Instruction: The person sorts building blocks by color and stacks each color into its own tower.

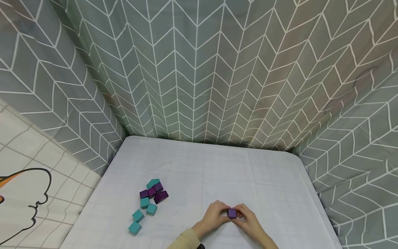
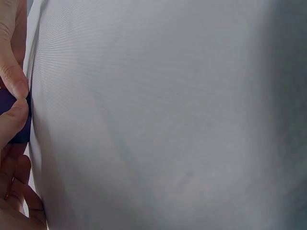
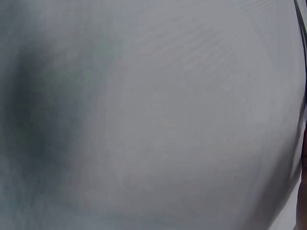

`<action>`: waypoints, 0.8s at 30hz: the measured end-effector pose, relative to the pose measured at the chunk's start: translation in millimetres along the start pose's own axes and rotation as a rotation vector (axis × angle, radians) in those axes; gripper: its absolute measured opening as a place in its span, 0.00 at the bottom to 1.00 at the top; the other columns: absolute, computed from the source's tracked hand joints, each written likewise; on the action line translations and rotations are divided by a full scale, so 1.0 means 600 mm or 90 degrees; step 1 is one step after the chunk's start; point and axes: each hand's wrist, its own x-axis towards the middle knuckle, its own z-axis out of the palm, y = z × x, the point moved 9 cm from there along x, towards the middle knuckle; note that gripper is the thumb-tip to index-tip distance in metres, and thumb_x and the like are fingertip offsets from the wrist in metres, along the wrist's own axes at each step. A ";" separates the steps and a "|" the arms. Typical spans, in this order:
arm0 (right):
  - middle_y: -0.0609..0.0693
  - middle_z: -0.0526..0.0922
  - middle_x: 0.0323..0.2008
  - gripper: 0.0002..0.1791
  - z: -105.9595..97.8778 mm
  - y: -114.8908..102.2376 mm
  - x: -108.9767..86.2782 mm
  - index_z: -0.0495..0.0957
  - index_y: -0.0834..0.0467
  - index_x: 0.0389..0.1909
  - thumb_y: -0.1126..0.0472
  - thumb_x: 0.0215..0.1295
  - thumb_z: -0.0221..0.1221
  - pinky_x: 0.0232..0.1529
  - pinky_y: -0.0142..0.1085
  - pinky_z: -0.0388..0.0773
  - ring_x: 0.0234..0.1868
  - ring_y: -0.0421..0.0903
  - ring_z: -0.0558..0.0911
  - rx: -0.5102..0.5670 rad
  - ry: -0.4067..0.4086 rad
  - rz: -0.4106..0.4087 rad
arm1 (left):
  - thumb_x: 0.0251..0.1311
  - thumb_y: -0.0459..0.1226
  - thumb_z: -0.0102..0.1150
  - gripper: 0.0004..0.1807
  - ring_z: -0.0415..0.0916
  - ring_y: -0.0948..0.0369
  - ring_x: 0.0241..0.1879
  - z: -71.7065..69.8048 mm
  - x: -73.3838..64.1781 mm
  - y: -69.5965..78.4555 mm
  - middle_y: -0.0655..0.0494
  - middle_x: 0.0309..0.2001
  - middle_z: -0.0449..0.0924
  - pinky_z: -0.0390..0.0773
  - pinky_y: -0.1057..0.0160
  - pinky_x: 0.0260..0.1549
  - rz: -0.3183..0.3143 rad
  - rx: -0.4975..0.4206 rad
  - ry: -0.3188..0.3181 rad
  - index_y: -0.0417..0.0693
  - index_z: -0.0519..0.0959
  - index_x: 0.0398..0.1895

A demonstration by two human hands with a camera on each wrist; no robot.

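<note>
Near the front of the table, a small purple cube (image 1: 231, 213) is held between two hands. My left hand (image 1: 214, 215) pinches it from the left with thumb and fingers. From the right, my right hand (image 1: 249, 223) pinches the same cube between thumb and forefinger. In the left wrist view, fingertips press on the purple cube (image 2: 21, 129) at the left edge, partly cut off. The right wrist view holds mostly blurred cloth, with only a dark sliver at its right edge.
Several purple blocks (image 1: 151, 192) and teal blocks (image 1: 144, 202) lie clustered on the left of the white-covered table (image 1: 224, 173). Two teal cubes (image 1: 135, 228) sit closer to the front. A patterned grey curtain (image 1: 199, 76) hangs behind and beside the table.
</note>
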 end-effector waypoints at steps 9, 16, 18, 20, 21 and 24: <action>0.48 0.75 0.34 0.21 0.005 -0.006 0.009 0.76 0.59 0.38 0.67 0.39 0.69 0.26 0.28 0.70 0.26 0.42 0.72 0.007 0.028 -0.038 | 0.37 0.46 0.68 0.19 0.69 0.72 0.34 -0.011 -0.001 -0.005 0.69 0.33 0.78 0.67 0.74 0.34 0.007 -0.022 0.009 0.55 0.81 0.38; 0.47 0.74 0.32 0.19 0.019 -0.006 0.032 0.75 0.59 0.38 0.66 0.41 0.68 0.25 0.28 0.69 0.25 0.42 0.71 0.010 0.041 -0.045 | 0.38 0.44 0.68 0.18 0.70 0.70 0.34 -0.032 0.003 -0.021 0.66 0.33 0.79 0.68 0.72 0.35 0.022 -0.041 0.030 0.52 0.81 0.37; 0.46 0.74 0.32 0.19 0.024 -0.004 0.040 0.75 0.58 0.38 0.64 0.41 0.67 0.25 0.28 0.69 0.26 0.41 0.71 0.008 0.039 -0.036 | 0.38 0.44 0.68 0.18 0.70 0.69 0.34 -0.041 0.004 -0.024 0.65 0.32 0.79 0.69 0.71 0.35 0.038 -0.050 0.049 0.50 0.81 0.36; 0.46 0.74 0.32 0.18 0.028 -0.002 0.048 0.75 0.58 0.37 0.64 0.41 0.67 0.25 0.28 0.69 0.25 0.41 0.71 0.007 0.037 -0.030 | 0.40 0.44 0.67 0.17 0.70 0.68 0.33 -0.049 0.005 -0.024 0.64 0.31 0.80 0.68 0.71 0.33 0.066 -0.047 0.072 0.49 0.81 0.35; 0.46 0.75 0.32 0.18 0.030 -0.001 0.051 0.76 0.58 0.37 0.64 0.41 0.67 0.25 0.28 0.69 0.25 0.42 0.71 0.005 0.036 -0.027 | 0.41 0.45 0.67 0.16 0.70 0.68 0.33 -0.052 0.006 -0.025 0.63 0.31 0.80 0.68 0.71 0.33 0.074 -0.045 0.079 0.48 0.81 0.35; 0.47 0.75 0.31 0.18 0.034 0.002 0.062 0.76 0.59 0.36 0.65 0.41 0.68 0.24 0.29 0.69 0.24 0.43 0.71 0.001 0.034 -0.025 | 0.42 0.45 0.66 0.16 0.71 0.67 0.33 -0.058 0.010 -0.029 0.61 0.31 0.80 0.69 0.71 0.33 0.083 -0.037 0.085 0.47 0.81 0.34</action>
